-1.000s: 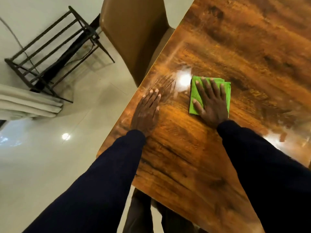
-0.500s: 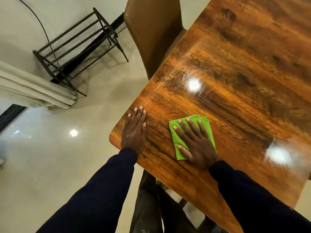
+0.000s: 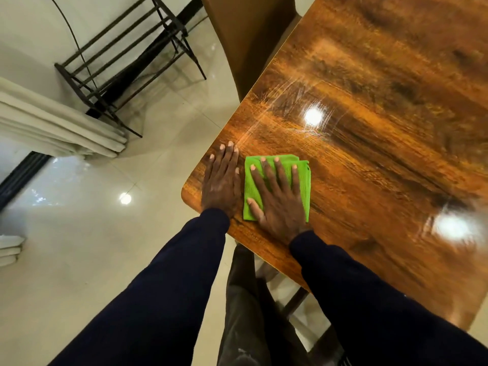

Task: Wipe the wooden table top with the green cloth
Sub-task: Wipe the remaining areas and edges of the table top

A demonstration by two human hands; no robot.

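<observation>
Right grip is down flat, fingers straight and fanned out, palm pressing on the folded bright green cloth. Nothing is curled round it, just a bare hand on top. The cloth lies flat on the glossy brown wooden desk, close to its rounded corner. Just left of the cloth is the left grip, also flat, fingers straight and together, resting on bare wood with its thumb side just beside the cloth's edge. Dark navy sleeves run back from both wrists. Beyond the cloth a bright round glare spot sits on the wood, with faint streaks around it. Further beyond the cloth, a tan padded chair back stands at the desk's edge. Well left of the cloth, off the desk, a black metal bar rack stands on the pale shiny tiled floor, with a cream pleated curtain beside it.
</observation>
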